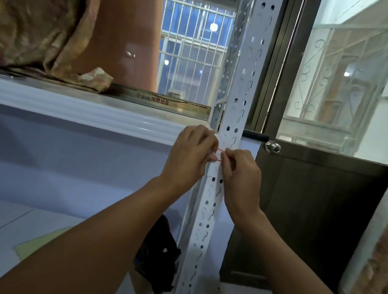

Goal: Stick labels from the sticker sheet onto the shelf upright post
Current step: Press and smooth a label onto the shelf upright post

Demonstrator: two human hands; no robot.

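Observation:
A white perforated shelf upright post (240, 84) runs from top to bottom through the middle of the view. Both hands meet on it at mid height. Between them is a small white label with a red border (219, 154), lying against the post's face. My left hand (191, 155) holds its left edge with curled fingers. My right hand (240, 173) pinches its right edge between thumb and fingertips. Another white label (215, 170) sits on the post just below. The sticker sheet itself is not visible.
A white shelf board (72, 107) joins the post from the left, carrying brown patterned fabric (34, 17) and a flat printed box (159, 100). Right of the post stands a dark door with a round knob (272, 146) and glass panels. A black bundle (157, 255) lies on the floor.

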